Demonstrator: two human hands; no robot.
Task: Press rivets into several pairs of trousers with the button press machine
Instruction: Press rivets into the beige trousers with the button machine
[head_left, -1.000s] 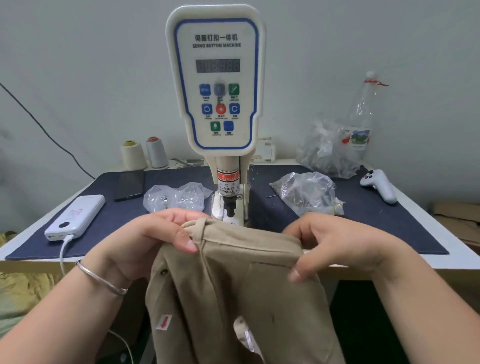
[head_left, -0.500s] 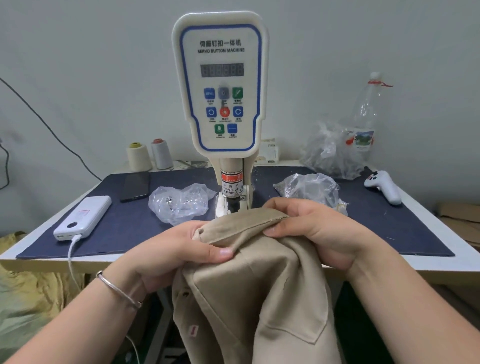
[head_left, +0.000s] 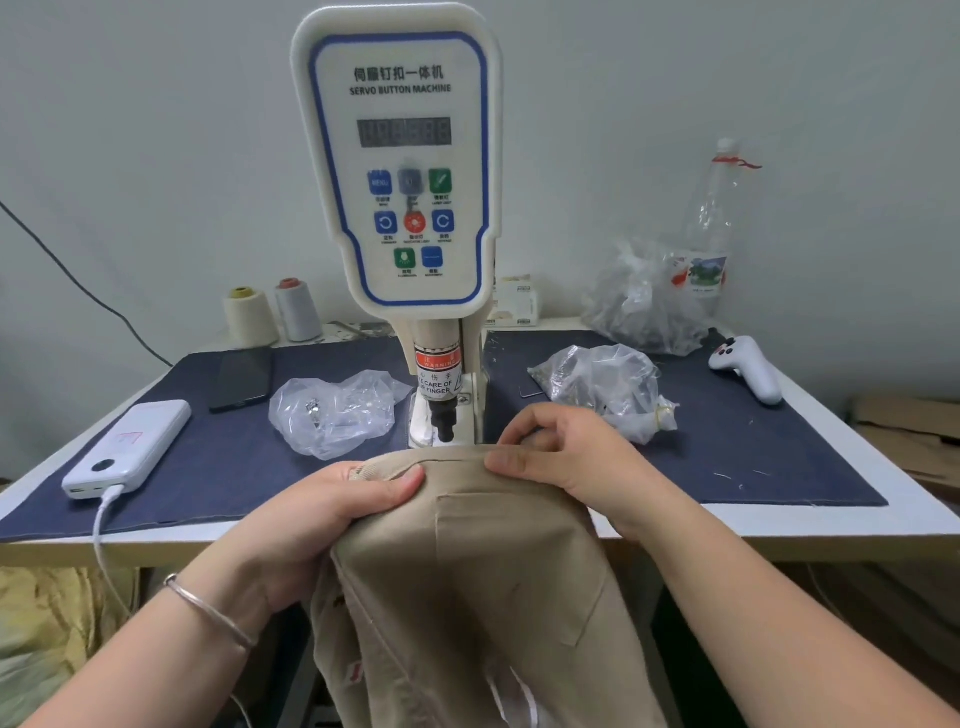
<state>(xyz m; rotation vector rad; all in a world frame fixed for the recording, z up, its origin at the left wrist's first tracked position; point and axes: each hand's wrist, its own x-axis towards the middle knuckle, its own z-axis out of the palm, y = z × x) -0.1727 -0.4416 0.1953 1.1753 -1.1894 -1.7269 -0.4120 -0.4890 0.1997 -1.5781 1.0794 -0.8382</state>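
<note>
**Waistband presented to press: alignment pending**

Both hands grip the beige trousers (head_left: 467, 571) at the waistband, at the near edge of the surface (head_left: 779, 519). Left hand (head_left: 332, 519) pinches the fabric, fingers curled; right hand (head_left: 576, 462) pinches the upper edge. Recommended: stretch the band flat, centre the rivet spot under the press machine (head_left: 400, 171) plunger (head_left: 442, 415), and keep fingers wide of it.

**Clutter on the navy mat**

A white power bank (head_left: 130, 447) lay left, cable plugged in, near a black phone (head_left: 241, 378). Two thread cones (head_left: 275, 312) stood behind. A white game controller (head_left: 748, 368) rested far right, below a clear plastic bottle (head_left: 714, 223).
</note>
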